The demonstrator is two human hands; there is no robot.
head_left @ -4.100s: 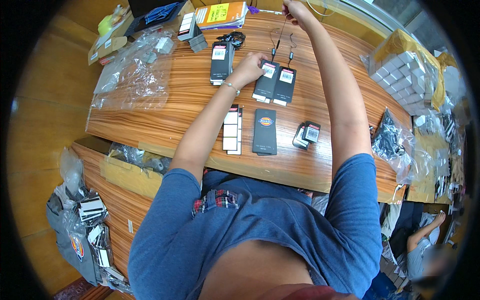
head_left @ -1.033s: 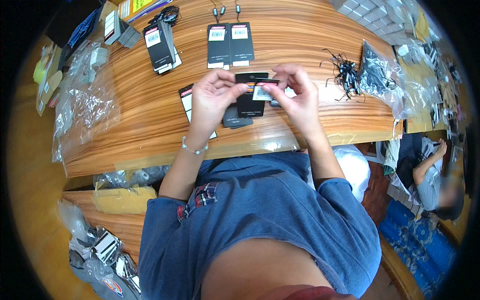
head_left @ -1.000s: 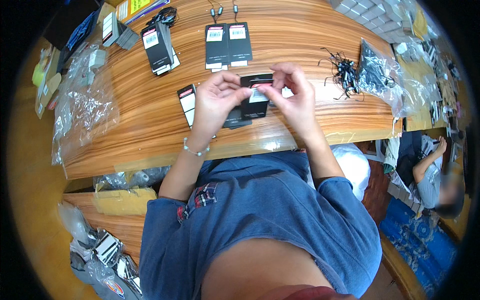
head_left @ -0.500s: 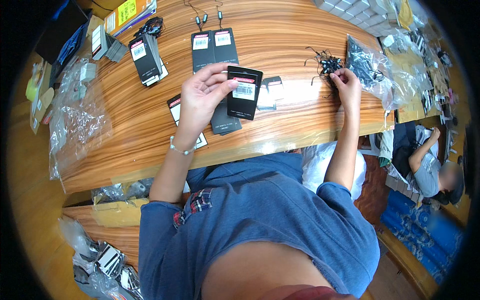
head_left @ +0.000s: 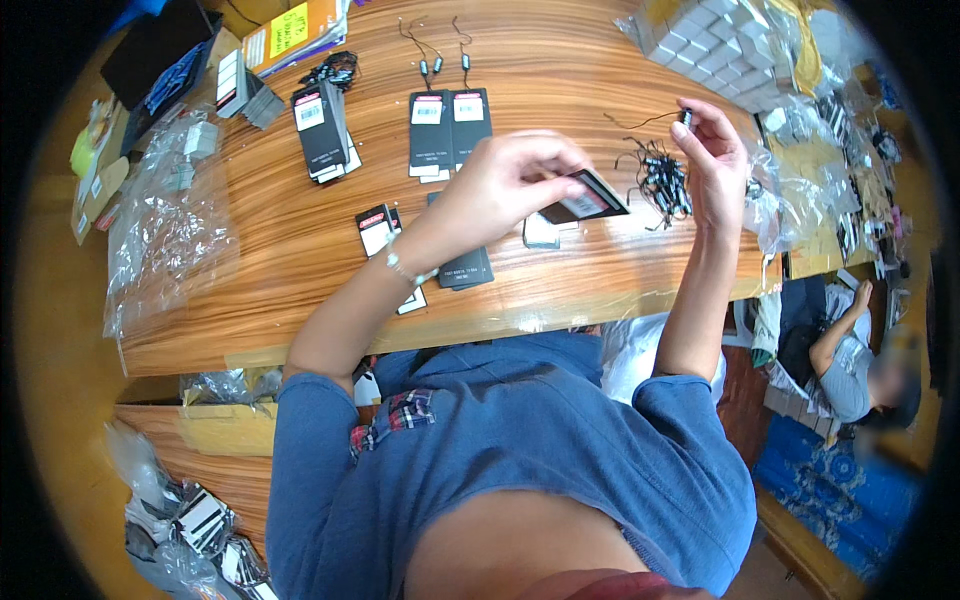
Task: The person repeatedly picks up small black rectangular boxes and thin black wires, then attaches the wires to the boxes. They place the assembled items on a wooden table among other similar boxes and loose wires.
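Note:
My left hand (head_left: 525,185) pinches a black hang tag (head_left: 600,198) with a white barcode sticker, tilted to the right above the table. Between the thumb and fingers of my right hand (head_left: 718,165) is a black tag string (head_left: 686,117) with a small plastic piece, its thin cord trailing left. Under that hand lies a tangled pile of black tag strings (head_left: 660,185). Small tags (head_left: 541,234) rest below the held tag. Black hang tags (head_left: 465,270) lie partly hidden by my left forearm. Farther back, two strung hang tags (head_left: 450,135) lie side by side.
At the left are a stack of black tags (head_left: 320,135), a clear plastic bag (head_left: 170,240) and an orange folder (head_left: 290,38). Rows of white boxes (head_left: 710,45) stand at the back right. Another person (head_left: 850,360) sits at the far right.
My right hand has lifted a tag string up from the pile. My left hand has moved right with the hang tag, which now tilts over. The view has shifted slightly.

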